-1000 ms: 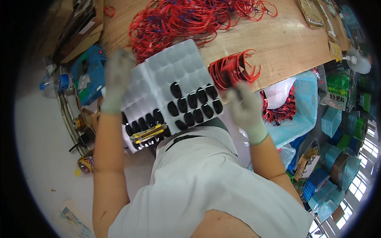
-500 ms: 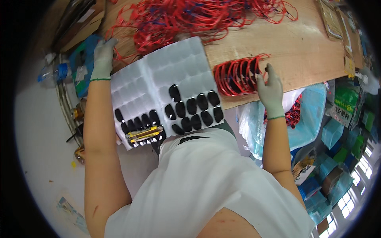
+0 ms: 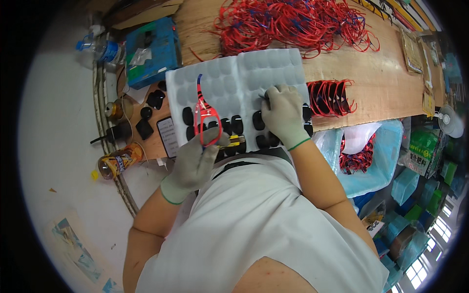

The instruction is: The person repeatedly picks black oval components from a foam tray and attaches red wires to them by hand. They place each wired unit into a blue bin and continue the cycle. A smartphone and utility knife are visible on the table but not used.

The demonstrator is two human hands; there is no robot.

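Observation:
My left hand (image 3: 190, 163), in a pale glove with a green cuff, pinches a red glasses frame (image 3: 200, 108). A blue-tipped temple of the frame points away from me. Under both hands lies a white moulded tray (image 3: 268, 71), its nearer hollows carrying several dark lenses (image 3: 237, 124). My right hand (image 3: 285, 115), gloved alike, has its fingertips closed at a dark lens (image 3: 265, 96) towards the tray's middle; the fingers partly hide it. A yellow tool (image 3: 236, 140) rests on the tray's near part, close to my left fingers.
A tangled heap of red frames (image 3: 293, 27) lies across the wooden table (image 3: 386, 73); a row of red frames (image 3: 332, 98) stands right of the tray. Left are a blue box (image 3: 161, 53), phone (image 3: 167, 136) and drink bottle (image 3: 121, 161). A blue-lined bin (image 3: 376, 178) stands below the right edge.
My left hand has come from the far left to over the tray, now with a red frame. My right hand has left the row of frames for a lens. The view has shifted.

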